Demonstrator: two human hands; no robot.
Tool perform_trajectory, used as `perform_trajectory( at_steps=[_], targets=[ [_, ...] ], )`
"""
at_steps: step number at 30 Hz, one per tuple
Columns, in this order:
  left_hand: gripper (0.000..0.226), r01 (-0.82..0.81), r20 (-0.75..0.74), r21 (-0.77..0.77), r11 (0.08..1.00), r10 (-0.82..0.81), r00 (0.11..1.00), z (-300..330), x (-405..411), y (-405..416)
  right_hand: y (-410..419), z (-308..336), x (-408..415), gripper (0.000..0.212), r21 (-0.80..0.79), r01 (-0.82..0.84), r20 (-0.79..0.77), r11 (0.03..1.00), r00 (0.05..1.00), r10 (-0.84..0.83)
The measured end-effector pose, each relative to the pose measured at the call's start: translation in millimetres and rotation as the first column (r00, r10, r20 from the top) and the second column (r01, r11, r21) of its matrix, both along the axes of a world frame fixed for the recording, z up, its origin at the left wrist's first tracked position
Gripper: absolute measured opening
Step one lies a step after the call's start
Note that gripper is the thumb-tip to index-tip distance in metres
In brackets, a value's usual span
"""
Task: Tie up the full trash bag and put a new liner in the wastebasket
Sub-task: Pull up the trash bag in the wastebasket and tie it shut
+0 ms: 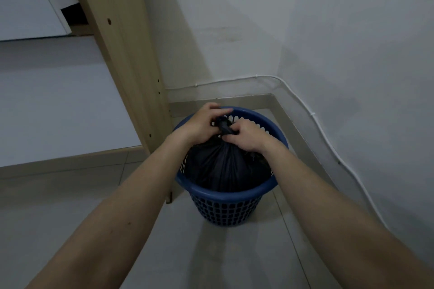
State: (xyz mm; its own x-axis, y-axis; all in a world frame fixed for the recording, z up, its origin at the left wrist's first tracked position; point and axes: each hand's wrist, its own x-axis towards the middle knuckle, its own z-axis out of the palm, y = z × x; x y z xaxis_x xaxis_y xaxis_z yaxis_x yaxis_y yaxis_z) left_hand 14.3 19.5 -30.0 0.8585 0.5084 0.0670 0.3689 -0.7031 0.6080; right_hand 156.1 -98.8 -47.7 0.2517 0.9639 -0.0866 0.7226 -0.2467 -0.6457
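Both hands pinch the black trash bag's (223, 166) twisted neck. The left hand (202, 122) is at 10 o'clock from it, the right hand (246, 135) at 4 o'clock. The neck stands straight up from the blue wastebasket (225, 204).

Matt black plastic trash bag (220, 166) in a perforated blue plastic wastebasket (225, 206).

Dim bluish light, soft shadows on the floor, wide-angle bending at edges

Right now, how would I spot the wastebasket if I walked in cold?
Find the room corner right of the tall wooden frame. On the floor there stands the blue wastebasket: round, with lattice sides, holding a black trash bag whose gathered neck both hands grip.
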Motion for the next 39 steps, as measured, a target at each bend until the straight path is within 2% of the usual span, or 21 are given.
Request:
perform_trajectory(
  at_steps=[2, 4, 9, 11, 13, 16, 18, 22, 25, 28, 31, 34, 36, 38, 39],
  targets=[
    [0.035, 0.118, -0.049, 0.115, 0.986, -0.113, 0.992, 1.3, -1.7, 3.4, -2.6, 3.2, 7.6, 0.016, -0.026, -0.059, -0.009, 0.998, 0.998, 0.059],
    [0.023, 0.169, -0.085, 0.148, 0.974, -0.158, 0.984, 1.1, -3.5, 6.4, -6.1, 5.6, 14.9, 0.013, -0.023, -0.076, -0.076, 0.997, 0.994, 0.074],
    [0.015, 0.129, -0.128, 0.23, 0.965, -0.101, 0.987, 4.1, -1.9, 3.9, -8.5, 5.8, 22.3, 0.017, 0.054, -0.075, -0.261, 0.996, 0.962, 0.086],
    [0.005, 0.141, -0.049, 0.172, 0.975, -0.135, 0.99, 4.8, -0.4, 1.4, -8.6, 2.3, 24.9, 0.016, 0.047, -0.044, -0.331, 0.998, 0.942, 0.058],
    [0.013, 0.205, 0.039, 0.095, 0.974, -0.209, 0.977, 3.9, 0.1, -1.7, -7.9, 0.5, 29.8, 0.013, 0.016, -0.026, -0.387, 1.0, 0.921, 0.03],
    [0.012, 0.251, 0.142, -0.129, 0.959, -0.232, 0.962, -2.3, 3.3, -6.8, -8.0, 4.0, 36.2, 0.013, -0.054, -0.04, -0.417, 0.998, 0.909, 0.014],
    [0.006, 0.221, 0.146, -0.24, 0.945, -0.189, 0.971, -5.0, 3.2, -8.0, -8.0, 3.2, 37.8, 0.018, -0.059, -0.04, -0.439, 0.997, 0.899, 0.01],
    [0.012, 0.133, 0.087, -0.286, 0.949, -0.113, 0.99, -8.4, 2.1, -3.0, -7.5, -4.3, 34.7, 0.027, 0.021, -0.004, -0.492, 1.0, 0.87, 0.014],
    [0.018, 0.128, 0.069, -0.368, 0.921, -0.111, 0.991, -7.4, 0.7, -3.8, -7.1, -5.7, 36.5, 0.021, 0.036, -0.004, -0.473, 0.999, 0.881, 0.021],
    [0.008, 0.141, 0.087, -0.49, 0.86, -0.113, 0.99, -5.6, -1.5, -8.4, -9.6, -5.2, 40.2, 0.012, 0.018, -0.004, -0.502, 1.0, 0.865, 0.012],
    [0.012, 0.098, 0.134, -0.547, 0.831, -0.028, 0.991, -8.5, 2.3, -11.3, -7.5, -4.0, 35.6, 0.014, 0.032, 0.0, -0.512, 0.999, 0.859, 0.016],
    [0.021, 0.013, 0.186, -0.644, 0.765, 0.141, 0.972, -11.5, 6.2, -10.7, -3.4, -1.4, 33.9, 0.039, 0.05, 0.002, -0.467, 0.999, 0.884, 0.021],
    [0.024, -0.008, 0.2, -0.721, 0.693, 0.218, 0.955, -14.6, 6.4, -9.4, -3.9, -2.3, 42.4, 0.055, 0.024, 0.079, -0.54, 0.997, 0.84, -0.053],
    [0.026, -0.016, 0.196, -0.766, 0.642, 0.258, 0.946, -19.8, 6.9, -9.2, -6.0, 0.5, 48.4, 0.051, -0.004, 0.116, -0.626, 0.993, 0.774, -0.093],
    [0.026, -0.024, 0.192, -0.77, 0.638, 0.266, 0.945, -22.3, 7.8, -9.9, -4.9, 2.5, 50.1, 0.045, -0.01, 0.108, -0.585, 0.994, 0.805, -0.093]
  ],
)
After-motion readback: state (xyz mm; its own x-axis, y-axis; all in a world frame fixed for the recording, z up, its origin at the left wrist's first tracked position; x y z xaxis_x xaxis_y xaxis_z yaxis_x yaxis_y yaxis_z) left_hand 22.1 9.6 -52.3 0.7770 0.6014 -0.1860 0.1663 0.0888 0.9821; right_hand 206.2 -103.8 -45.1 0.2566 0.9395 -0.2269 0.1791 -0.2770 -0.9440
